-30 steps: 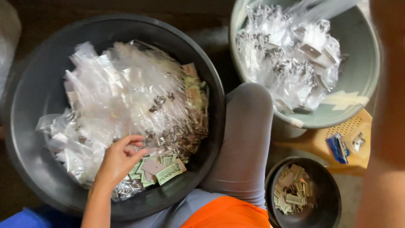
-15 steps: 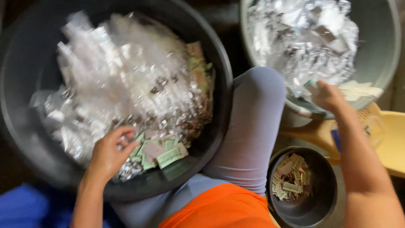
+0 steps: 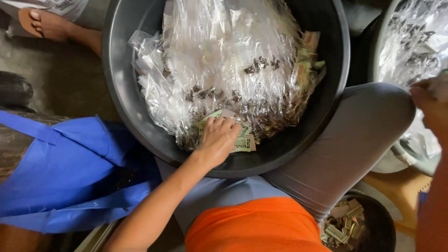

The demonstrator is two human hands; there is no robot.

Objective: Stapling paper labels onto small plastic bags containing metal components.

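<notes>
A single head-worn camera looks almost straight down from above the seated person's lap, close over a dark round tub (image 3: 140, 126) that fills the upper middle of the frame. The left hand (image 3: 218, 140) enters from below. A second basin (image 3: 380, 56) is cut off at right, a smaller bowl (image 3: 380, 224) at the lower right corner.

The floor (image 3: 65, 88) is rough, dull grey-brown concrete, dim and unevenly lit. A blue cloth bag (image 3: 70, 172) lies slumped on it, its straps trailing outward. Beyond the bag, further up the floor, another person's bare foot in a tan sandal (image 3: 44, 23) rests flat. Just beside the bag's upper corner sits a dark rounded object (image 3: 14, 91), too shadowed to identify.
</notes>
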